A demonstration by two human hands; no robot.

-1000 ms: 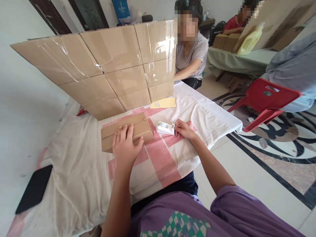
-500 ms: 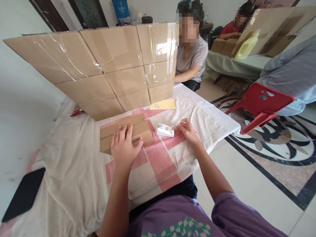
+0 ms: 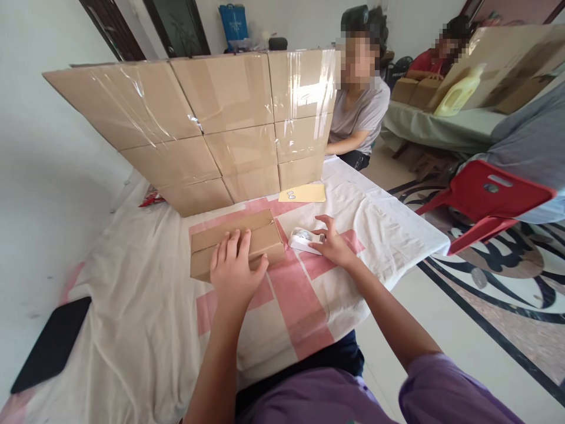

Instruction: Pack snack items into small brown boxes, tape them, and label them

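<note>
A small closed cardboard box [image 3: 260, 225] lies on the cloth in front of me. My left hand [image 3: 235, 262] rests on its top and near side, with the fingers spread and the thumb apart. Just right of the box stands a small white tape dispenser [image 3: 301, 240] with a roll in it. My right hand [image 3: 334, 244] is at the dispenser's right end, thumb and forefinger held apart on either side of that end. The thumb seems to touch the dispenser, though I cannot tell for sure.
A wall of taped cardboard boxes [image 3: 241, 138] stands behind, with a yellow card [image 3: 304, 192] at its foot. A black flat object [image 3: 50, 344] lies at the left. A person [image 3: 364, 115] sits beyond the table; a red chair [image 3: 498, 197] is at the right.
My right hand has gone from a near pinch beside the tape dispenser to thumb and forefinger apart at its end. My left hand stays on the box. The view has shifted slightly.
</note>
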